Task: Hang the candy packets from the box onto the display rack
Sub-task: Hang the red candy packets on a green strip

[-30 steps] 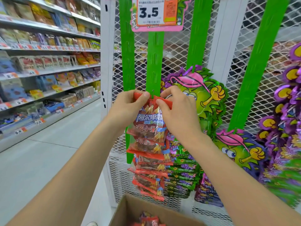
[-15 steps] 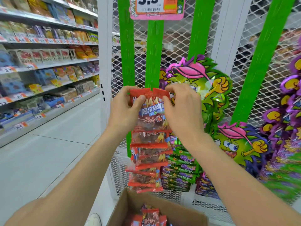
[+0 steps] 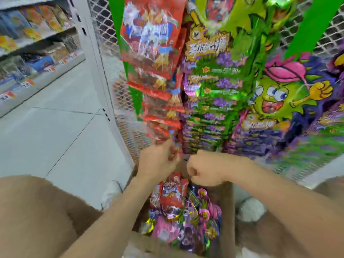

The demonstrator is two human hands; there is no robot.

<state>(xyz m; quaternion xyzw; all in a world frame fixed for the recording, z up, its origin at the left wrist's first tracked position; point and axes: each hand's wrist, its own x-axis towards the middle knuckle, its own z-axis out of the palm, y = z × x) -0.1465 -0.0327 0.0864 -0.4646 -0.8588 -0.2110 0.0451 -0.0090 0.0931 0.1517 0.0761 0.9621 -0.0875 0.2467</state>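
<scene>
The top red candy packet [image 3: 172, 195] lies in the box [image 3: 226, 202] just below both hands, long axis pointing toward the rack, nearest the left hand [image 3: 158, 162], which through the blur seems to pinch the hanging red strip [image 3: 160, 94] by its tail, while the right hand [image 3: 204, 170] is curled and empty.

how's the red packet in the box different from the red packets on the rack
The red packet in the box lies loose on a mixed pile; the red packets on the rack hang overlapping in a column. No hand holds the box one; the left hand grips the rack column's lowest packet. Both share the red wrapper.
</scene>
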